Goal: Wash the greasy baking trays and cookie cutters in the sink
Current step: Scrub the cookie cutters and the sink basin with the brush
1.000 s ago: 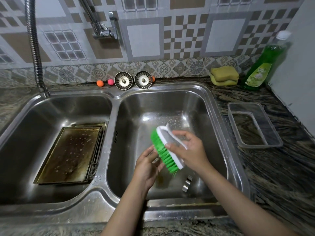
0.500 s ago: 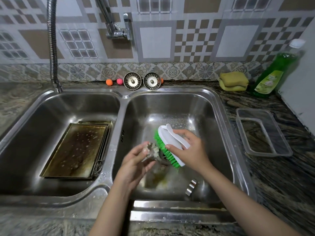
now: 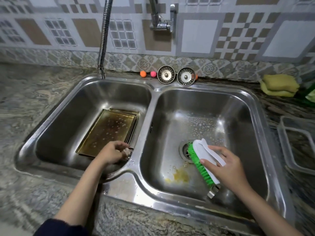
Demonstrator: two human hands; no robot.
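My right hand point(image 3: 226, 169) grips a white scrub brush with green bristles point(image 3: 203, 160) over the drain of the right sink basin point(image 3: 201, 116). A small metal cookie cutter point(image 3: 213, 191) lies on that basin's floor just below the brush, beside a yellow grease smear point(image 3: 179, 176). My left hand point(image 3: 110, 153) is in the left basin point(image 3: 68, 113), pinching a small metal cookie cutter point(image 3: 127, 151) at the near right corner of the greasy baking trays point(image 3: 107, 130), which lie stacked flat on the basin floor.
A flexible hose point(image 3: 104, 36) and a wall tap point(image 3: 162, 23) stand behind the sink. Two drain strainers point(image 3: 175, 76) and small coloured balls point(image 3: 148, 74) lean at the back rim. Yellow sponges point(image 3: 279, 85), a green soap bottle point(image 3: 309, 94) and a clear plastic container point(image 3: 296, 143) sit on the right counter.
My left hand carried the small cookie cutter from under the brush in the right basin across to the left basin beside the trays. The brush stayed over the right basin.
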